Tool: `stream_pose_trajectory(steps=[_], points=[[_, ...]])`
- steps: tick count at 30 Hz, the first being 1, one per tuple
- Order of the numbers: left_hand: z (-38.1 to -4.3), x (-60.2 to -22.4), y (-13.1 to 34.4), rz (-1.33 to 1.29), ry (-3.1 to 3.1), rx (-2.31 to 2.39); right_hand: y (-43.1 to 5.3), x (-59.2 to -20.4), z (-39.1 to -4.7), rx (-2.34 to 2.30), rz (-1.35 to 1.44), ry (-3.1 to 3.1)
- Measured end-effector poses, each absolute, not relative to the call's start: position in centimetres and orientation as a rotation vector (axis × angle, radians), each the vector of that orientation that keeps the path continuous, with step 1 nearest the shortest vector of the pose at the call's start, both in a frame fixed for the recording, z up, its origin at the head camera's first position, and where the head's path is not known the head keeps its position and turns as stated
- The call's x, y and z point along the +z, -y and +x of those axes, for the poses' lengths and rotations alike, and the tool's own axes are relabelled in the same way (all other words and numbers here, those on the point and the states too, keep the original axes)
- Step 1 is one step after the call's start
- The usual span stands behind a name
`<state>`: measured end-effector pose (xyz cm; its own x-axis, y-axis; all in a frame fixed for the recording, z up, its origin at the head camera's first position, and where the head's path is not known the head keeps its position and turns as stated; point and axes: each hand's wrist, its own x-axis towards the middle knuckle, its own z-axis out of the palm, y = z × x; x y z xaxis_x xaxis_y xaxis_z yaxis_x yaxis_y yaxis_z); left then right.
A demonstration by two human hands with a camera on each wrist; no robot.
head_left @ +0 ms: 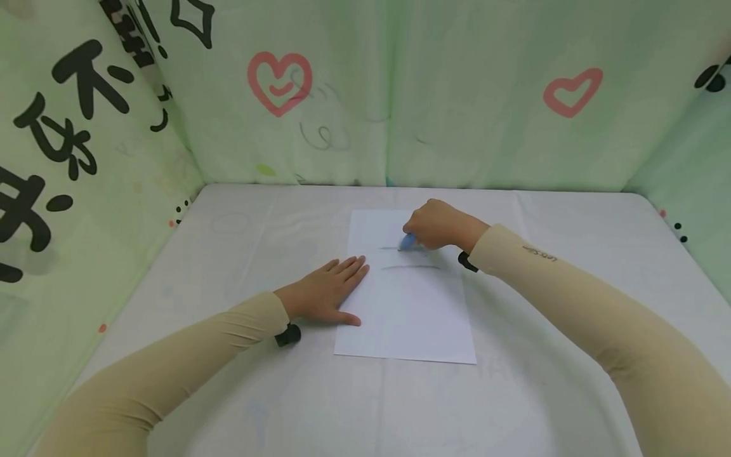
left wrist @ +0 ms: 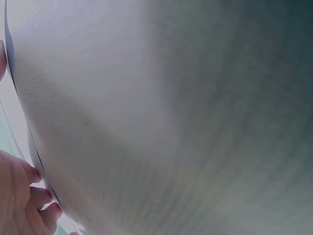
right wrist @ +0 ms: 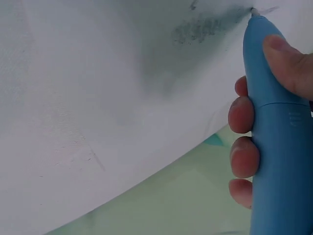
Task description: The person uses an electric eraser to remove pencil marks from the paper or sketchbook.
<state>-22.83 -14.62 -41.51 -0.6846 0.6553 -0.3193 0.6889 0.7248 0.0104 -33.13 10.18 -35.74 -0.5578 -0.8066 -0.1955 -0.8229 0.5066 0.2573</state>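
A white sheet of paper lies on the table with two dark, roughly parallel pencil-like lines across it. My left hand rests flat near its left edge, fingers straight and thumb spread. My right hand grips a thick blue electric eraser above the upper line, with the small tip right at that line. In the right wrist view, fingers wrap around the blue body and the thumb lies along its front. The lower line is closer to me.
A white cloth with faint creases and marks covers the table. Pale green curtains with red hearts and black lettering enclose the back and sides. A dark wrist device sits under the left cuff, another under the right.
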Motion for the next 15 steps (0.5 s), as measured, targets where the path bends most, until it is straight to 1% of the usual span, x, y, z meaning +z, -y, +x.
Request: stream_pose_trajectory(steps=[15], points=[[-22.62,-41.29,14.37,1.023,-2.627,-0.17,-9.89,-35.57,-33.14,0.505,-1.379,-2.659]])
